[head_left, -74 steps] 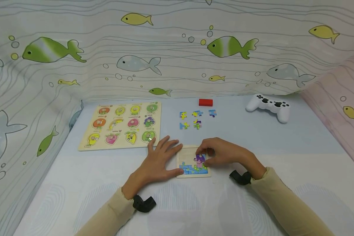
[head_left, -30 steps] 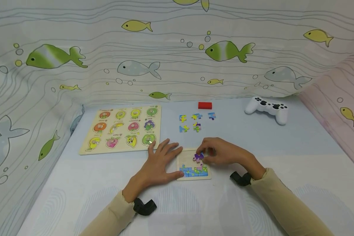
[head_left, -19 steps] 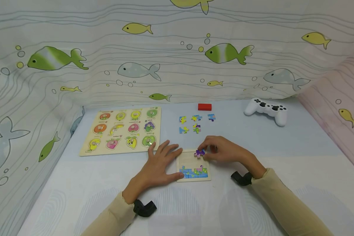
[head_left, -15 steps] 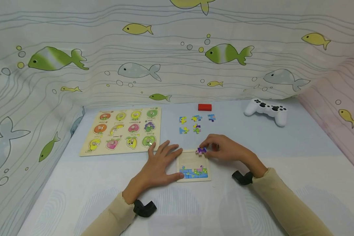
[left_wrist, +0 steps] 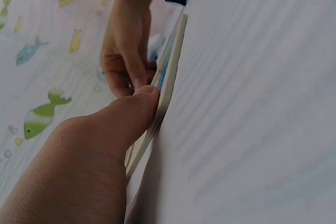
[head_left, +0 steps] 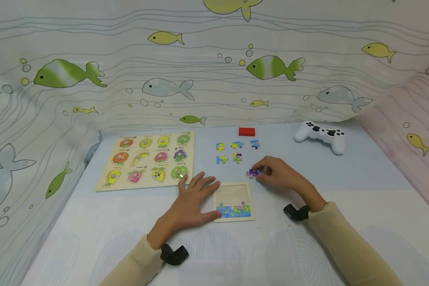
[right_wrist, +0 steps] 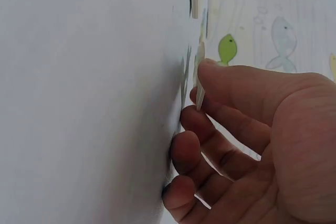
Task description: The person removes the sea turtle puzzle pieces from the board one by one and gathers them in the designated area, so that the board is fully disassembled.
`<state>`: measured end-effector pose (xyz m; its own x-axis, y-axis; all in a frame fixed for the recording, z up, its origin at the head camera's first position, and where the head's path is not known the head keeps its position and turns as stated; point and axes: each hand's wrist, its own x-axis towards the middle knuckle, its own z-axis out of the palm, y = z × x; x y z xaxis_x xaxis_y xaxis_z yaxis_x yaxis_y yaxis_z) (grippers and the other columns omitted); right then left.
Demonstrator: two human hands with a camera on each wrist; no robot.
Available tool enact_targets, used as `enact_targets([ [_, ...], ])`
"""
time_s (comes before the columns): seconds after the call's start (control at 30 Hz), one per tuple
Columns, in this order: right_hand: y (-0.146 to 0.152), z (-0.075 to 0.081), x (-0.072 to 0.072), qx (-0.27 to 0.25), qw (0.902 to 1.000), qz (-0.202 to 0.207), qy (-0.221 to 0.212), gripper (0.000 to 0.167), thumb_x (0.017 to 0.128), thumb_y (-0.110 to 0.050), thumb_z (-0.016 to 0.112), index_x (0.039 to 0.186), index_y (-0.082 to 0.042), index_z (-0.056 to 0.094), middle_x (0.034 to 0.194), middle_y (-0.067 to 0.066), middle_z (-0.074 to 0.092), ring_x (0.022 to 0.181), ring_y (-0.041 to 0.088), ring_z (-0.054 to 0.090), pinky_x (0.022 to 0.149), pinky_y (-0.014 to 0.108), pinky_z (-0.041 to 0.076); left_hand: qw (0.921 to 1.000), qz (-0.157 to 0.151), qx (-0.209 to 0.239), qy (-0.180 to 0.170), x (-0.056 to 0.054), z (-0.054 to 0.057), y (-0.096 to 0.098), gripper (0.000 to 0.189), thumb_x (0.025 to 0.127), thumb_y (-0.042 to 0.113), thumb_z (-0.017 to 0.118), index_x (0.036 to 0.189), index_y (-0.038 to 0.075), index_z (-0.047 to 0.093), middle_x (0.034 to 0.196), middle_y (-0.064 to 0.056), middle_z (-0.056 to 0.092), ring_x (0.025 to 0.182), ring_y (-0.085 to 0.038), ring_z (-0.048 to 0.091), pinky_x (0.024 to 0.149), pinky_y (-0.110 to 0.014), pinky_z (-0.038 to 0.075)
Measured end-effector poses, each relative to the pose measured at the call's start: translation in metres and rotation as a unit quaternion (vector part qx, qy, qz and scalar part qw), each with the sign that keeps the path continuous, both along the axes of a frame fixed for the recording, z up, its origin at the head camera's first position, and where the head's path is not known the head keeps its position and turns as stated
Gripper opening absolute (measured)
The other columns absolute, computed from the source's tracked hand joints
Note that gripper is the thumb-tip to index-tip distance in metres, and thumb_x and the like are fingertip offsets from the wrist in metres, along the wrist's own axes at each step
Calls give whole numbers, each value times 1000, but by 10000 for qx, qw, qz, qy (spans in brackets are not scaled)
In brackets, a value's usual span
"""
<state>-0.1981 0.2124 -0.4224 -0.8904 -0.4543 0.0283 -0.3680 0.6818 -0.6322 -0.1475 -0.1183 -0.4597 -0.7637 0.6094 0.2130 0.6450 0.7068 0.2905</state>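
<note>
Right hand (head_left: 277, 174) first: thumb and index finger are pinched together on a little purple puzzle piece (head_left: 253, 173), so there's basically no gap beyond the piece itself. That piece sits just right of center in the head view, a bit above the upper right corner of the wooden tray (head_left: 233, 194) and outside it. Right wrist cam shows it pinched near its edge, with the other fingers curled underneath; can't really tell if the piece touches the table (head_left: 214, 258).

Left hand (head_left: 193, 202) isn't gripping anything, fingers are spread wide. Its thumb rests on the tray's left rim near the lower left corner, and the index fingertip is at the upper left corner.

Inside the tray, a row of joined pieces (head_left: 232, 212), blue with some green and pink, fills the bottom strip, and bare wood shows above it. Just above mid-frame there are five loose pieces (head_left: 237, 157), three in the top row and two below, all apart from each other. A red block (head_left: 247, 132) lies right above those. Fruit puzzle board (head_left: 124, 183) takes up the left middle, white game controller (head_left: 321, 137) is over at right. Fish-print backdrop (head_left: 214, 59) covers the top.
</note>
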Motion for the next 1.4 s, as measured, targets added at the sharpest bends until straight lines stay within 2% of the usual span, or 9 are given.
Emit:
enact_targets([
  [0.4, 4, -2, -6, 15, 9994, -350, -38, 32, 92, -10, 72, 124, -6, 70, 111, 10, 66, 88, 19, 53, 75, 30, 47, 10000, -9, 36, -26, 1, 0, 0, 82, 84, 65, 64, 152, 22, 49, 158, -2, 45, 153, -37, 28, 116, -71, 5],
  [0.7, 10, -3, -20, 122, 9995, -298, -29, 31, 93, -11, 72, 125, -8, 70, 113, 11, 65, 90, 21, 53, 77, 32, 46, 9997, 48, -24, -235, 1, 0, -1, 83, 84, 68, 62, 154, 26, 46, 160, 1, 42, 156, -33, 23, 119, -67, 0],
  [0.97, 16, 0, -35, 188, 9994, -212, -221, 33, 94, -11, 70, 127, -10, 69, 115, 8, 66, 93, 22, 52, 79, 32, 46, 9999, 25, -34, -149, 1, -1, -1, 82, 85, 67, 61, 154, 25, 47, 159, 0, 43, 155, -35, 25, 118, -69, 3],
  [1.13, 16, 0, -42, 159, 9997, -115, -174, 33, 93, -10, 71, 126, -8, 69, 116, 8, 66, 91, 22, 53, 79, 32, 46, 9999, 15, 2, -111, 2, 0, -1, 82, 84, 66, 62, 153, 23, 48, 159, -1, 44, 154, -36, 26, 117, -70, 4],
  [1.4, 10, -1, -54, 455, 9989, -127, -56, 32, 93, -9, 71, 125, -7, 69, 115, 10, 66, 91, 21, 55, 80, 31, 49, 9999, 45, -39, -141, 3, 0, -1, 82, 84, 66, 62, 154, 25, 47, 159, 0, 44, 155, -35, 26, 118, -68, 2],
])
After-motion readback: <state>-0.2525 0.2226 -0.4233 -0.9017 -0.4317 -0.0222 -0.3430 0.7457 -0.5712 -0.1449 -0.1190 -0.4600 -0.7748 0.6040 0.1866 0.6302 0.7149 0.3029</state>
